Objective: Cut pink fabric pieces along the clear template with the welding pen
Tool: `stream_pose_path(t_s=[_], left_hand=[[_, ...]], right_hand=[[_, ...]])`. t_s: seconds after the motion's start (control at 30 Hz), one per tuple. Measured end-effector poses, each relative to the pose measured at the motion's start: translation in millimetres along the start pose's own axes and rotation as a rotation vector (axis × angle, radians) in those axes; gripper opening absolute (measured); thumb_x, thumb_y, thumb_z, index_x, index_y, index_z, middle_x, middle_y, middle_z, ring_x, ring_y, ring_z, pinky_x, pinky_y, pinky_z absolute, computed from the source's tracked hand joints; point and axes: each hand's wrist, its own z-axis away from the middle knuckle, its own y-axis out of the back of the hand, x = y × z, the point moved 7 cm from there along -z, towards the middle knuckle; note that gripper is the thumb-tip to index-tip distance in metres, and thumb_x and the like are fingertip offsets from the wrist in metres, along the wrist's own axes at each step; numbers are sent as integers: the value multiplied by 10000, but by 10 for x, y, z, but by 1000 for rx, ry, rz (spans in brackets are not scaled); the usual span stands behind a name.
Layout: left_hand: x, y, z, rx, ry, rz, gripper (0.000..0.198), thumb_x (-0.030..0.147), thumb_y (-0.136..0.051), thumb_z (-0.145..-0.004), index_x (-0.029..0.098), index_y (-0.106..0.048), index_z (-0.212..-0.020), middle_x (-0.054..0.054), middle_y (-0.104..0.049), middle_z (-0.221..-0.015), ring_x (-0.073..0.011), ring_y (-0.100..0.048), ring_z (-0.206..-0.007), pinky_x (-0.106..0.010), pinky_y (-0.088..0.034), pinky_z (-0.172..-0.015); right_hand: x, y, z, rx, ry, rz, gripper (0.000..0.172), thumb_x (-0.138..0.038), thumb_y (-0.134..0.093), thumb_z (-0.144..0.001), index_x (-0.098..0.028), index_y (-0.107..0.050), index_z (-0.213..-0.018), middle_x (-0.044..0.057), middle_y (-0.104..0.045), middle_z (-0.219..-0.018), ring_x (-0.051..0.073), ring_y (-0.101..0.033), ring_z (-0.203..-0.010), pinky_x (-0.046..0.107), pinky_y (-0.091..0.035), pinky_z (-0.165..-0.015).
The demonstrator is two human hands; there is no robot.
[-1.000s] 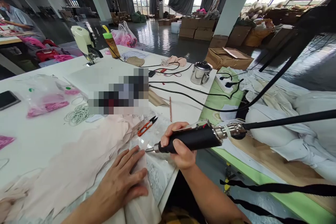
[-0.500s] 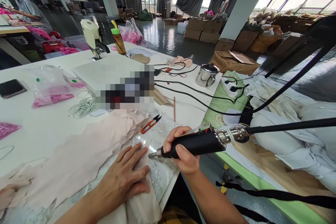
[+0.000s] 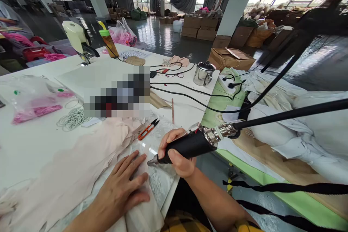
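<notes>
My left hand (image 3: 126,181) lies flat with fingers spread on a pale pink fabric piece (image 3: 144,210) at the table's front edge. Wrapped in the fingers of my right hand (image 3: 178,156) is a black handheld tool (image 3: 190,150) with a pointed metal tip and a thick cable at its rear. Its tip touches or nearly touches the fabric edge beside my left fingers; which, I cannot tell. Beneath the cloth is a clear sheet (image 3: 160,185). Orange-handled thread snips (image 3: 148,129) rest just beyond. More pale pink fabric (image 3: 78,159) spreads out on the left.
A pencil (image 3: 173,111), a lidded metal mug (image 3: 204,73) and black cords occupy the table's right side. Elastic rings (image 3: 73,119) and a plastic bag (image 3: 38,98) lie left. The tool's cable (image 3: 293,113) runs off right, above white fabric (image 3: 312,134). A blurred-out patch hides part of the table.
The whole view has shifted, so things sit further left in the picture. The tool's tip stays close to my left fingers, and both hands keep much the same hold.
</notes>
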Motion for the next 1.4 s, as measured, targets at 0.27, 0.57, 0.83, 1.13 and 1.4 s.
stream_pose_path(t_s=[0.27, 0.57, 0.83, 1.13, 1.4], left_hand=[[-20, 21, -16, -5, -19, 6, 294, 465, -757, -891, 227, -669, -1039, -136, -480, -1532, -384, -403, -1435, -523, -469, -1062], [-31, 20, -1, 19, -18, -11, 282, 499, -709, -921, 233, -690, -1011, -135, -524, -1500, -385, -420, -1425, -532, -493, -1046], [-45, -19, 26, 6, -20, -19, 323, 496, -764, -876, 233, -668, -1038, -140, -508, -1508, -389, -405, -1435, -532, -484, -1051], [4, -11, 28, 17, -3, -61, 367, 545, -768, -855, 235, -660, -1021, -146, -511, -1506, -371, -400, -1442, -521, -459, -1075], [2, 87, -10, 64, -13, -33, 293, 500, -703, -927, 225, -668, -1022, -140, -609, -1343, -349, -512, -1352, -515, -444, -1094]], right_hand=[[-24, 11, 52, 5, -12, -24, 243, -417, -709, -847, -262, -534, -915, -26, -609, -752, 97, -559, -474, 270, -516, -468], [14, -1, 50, 8, -27, -43, 251, -417, -721, -831, -251, -541, -887, -23, -607, -730, 99, -547, -460, 269, -513, -453], [-6, -24, 42, -5, -8, -10, 234, -397, -724, -837, -246, -547, -863, -20, -626, -719, 102, -568, -459, 264, -522, -462], [37, 60, 35, 46, 65, 19, 205, -383, -701, -853, -282, -555, -955, -25, -616, -811, 112, -587, -529, 285, -532, -522], [84, 44, -34, 24, 84, 42, 194, -387, -697, -854, -273, -560, -930, -18, -628, -773, 125, -580, -501, 296, -539, -505]])
